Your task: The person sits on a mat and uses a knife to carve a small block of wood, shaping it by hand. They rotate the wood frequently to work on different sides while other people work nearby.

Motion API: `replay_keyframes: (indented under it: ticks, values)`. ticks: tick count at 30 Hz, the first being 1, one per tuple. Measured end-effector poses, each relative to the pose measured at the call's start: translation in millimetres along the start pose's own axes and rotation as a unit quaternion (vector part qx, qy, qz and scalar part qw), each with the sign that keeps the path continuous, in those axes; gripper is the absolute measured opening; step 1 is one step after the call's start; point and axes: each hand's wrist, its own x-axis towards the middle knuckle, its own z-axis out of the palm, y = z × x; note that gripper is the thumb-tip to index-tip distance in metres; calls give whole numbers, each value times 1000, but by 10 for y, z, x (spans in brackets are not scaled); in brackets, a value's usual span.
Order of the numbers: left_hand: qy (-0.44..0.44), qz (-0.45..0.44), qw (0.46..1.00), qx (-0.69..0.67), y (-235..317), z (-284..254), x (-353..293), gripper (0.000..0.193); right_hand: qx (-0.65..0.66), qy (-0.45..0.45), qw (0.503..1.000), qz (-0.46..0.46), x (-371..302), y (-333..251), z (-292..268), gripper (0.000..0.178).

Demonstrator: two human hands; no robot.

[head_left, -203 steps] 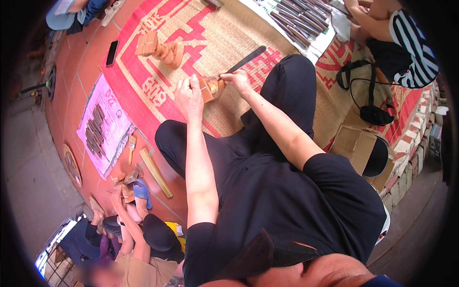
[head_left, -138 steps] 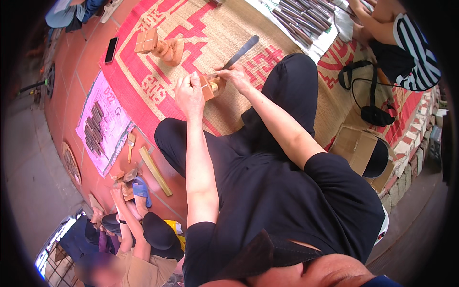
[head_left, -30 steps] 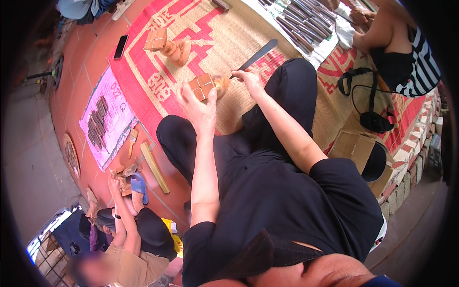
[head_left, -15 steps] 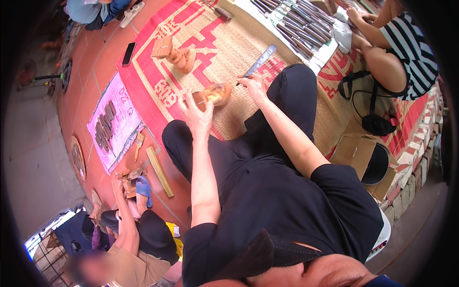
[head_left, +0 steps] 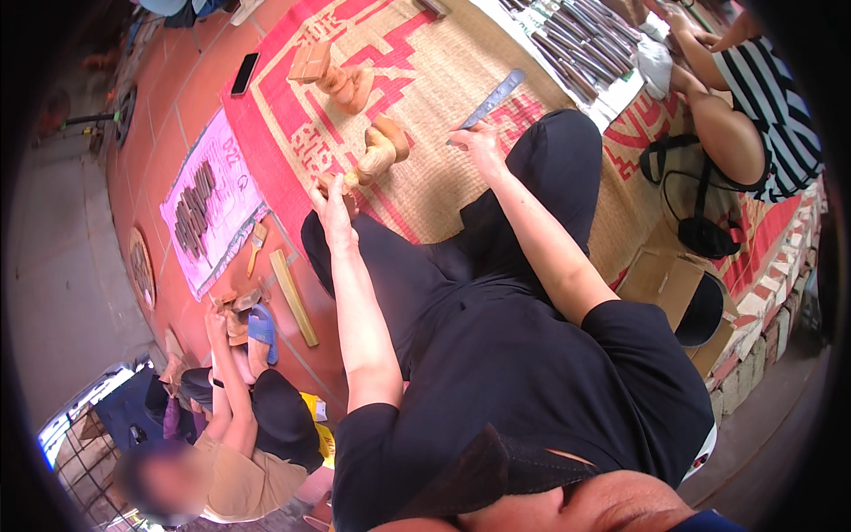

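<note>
My left hand (head_left: 333, 215) is closed around the base end of a carved wooden figure (head_left: 379, 152) above the mat by my left knee. The figure is tilted, its rounded end pointing away from me, and my fingers partly hide its base. In my right hand (head_left: 481, 148), pinched between the fingers, is the narrow end of a long grey knife-like tool (head_left: 494, 97). Its broad flat part slants away to the far right, apart from the carving. A second wooden figure on a square block (head_left: 333, 78) lies on the mat farther off.
A red-patterned straw mat (head_left: 434, 75) lies before me. Several dark-handled tools (head_left: 581, 49) rest on white cloth near a person in stripes (head_left: 771, 115). At left are a phone (head_left: 245, 74), a pink sheet with tools (head_left: 222, 168), a brush (head_left: 257, 244) and a person's hands (head_left: 217, 324).
My left hand has turned and drawn the carving nearer my left knee, from an end-on pose to one showing its length. The right hand still holds the tool; the view has shifted slightly.
</note>
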Motion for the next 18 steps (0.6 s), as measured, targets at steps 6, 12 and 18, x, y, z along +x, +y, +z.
replay_keyframes:
  ticks: [6, 12, 18]
  values:
    - [9, -65, 997, -42, 63, -69, 125, 48, -21, -11, 1000, 10, 42, 60, 12, 12]
    - [3, -77, 996, -54, 53, -97, 203, 46, -29, -16, 999, 10, 53, 87, 22, 13]
    - [4, -75, 996, -51, 44, -82, 265, 47, -44, -16, 999, 14, 58, 109, 34, 14]
